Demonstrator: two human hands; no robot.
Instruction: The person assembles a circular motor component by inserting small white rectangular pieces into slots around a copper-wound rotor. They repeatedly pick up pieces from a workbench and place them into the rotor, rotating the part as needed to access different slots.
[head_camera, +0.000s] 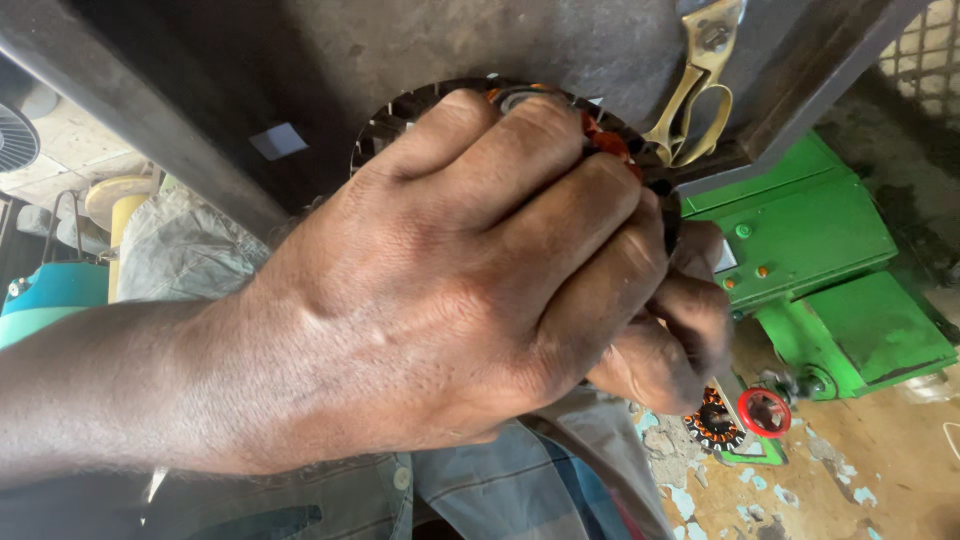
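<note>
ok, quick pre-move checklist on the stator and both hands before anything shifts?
1. Left hand wrapped over the stator: ok, its fingers curl over the slotted rim.
2. Right hand on the work: ok, it sits under the left at the stator's lower edge; its exact contact is hidden.
3. Copper windings intact: cannot tell, only a small patch shows.
4. Stator supported on the dark workbench: cannot tell, the contact is covered.
5. Scissors clear of the hands: ok, they lie on the bench beside the stator, untouched.
6. Second wound stator on the floor, out of the way: ok.
</note>
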